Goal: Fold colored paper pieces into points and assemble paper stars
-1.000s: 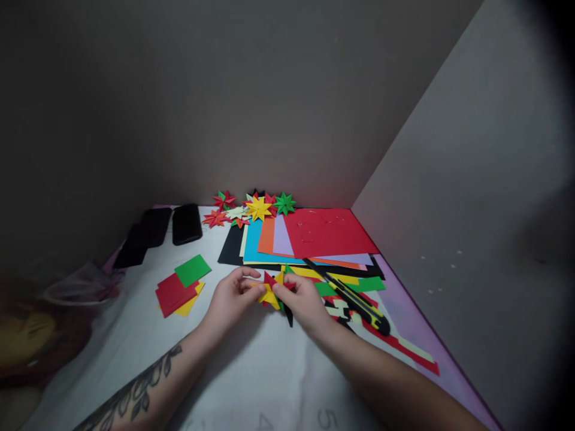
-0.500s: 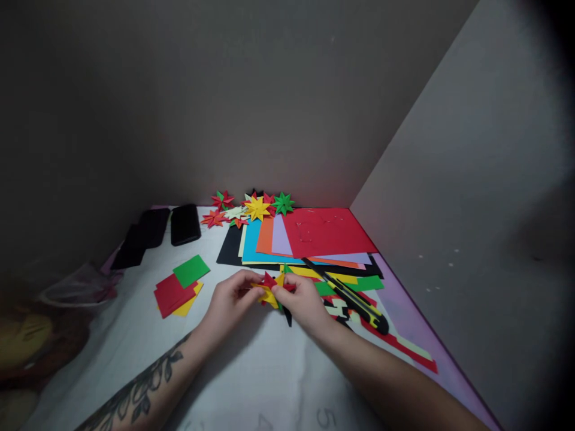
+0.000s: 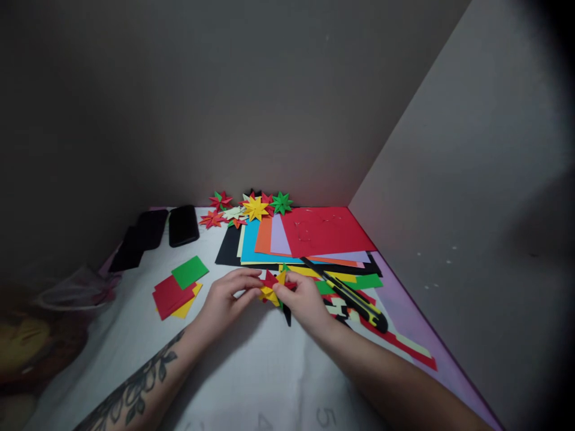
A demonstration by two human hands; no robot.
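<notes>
A folded paper star in red, yellow and green is held up over the middle of the white-covered table. My right hand pinches its right side between thumb and fingers. At the star's left edge is my left hand, its thumb and fingers apart, the fingertips by the points. Left of my hands lie square papers: a green one overlapping a red one, with a yellow one beneath. A dark pointed piece shows below the star.
Several finished stars sit by the back wall. Coloured sheets are stacked in front of them. A yellow-black cutter rests on paper strips at the right. Two dark phones lie at the back left.
My left thumb and fingers have parted and loosened from the star's left points. My right hand still holds the star. The whole view has shifted slightly.
</notes>
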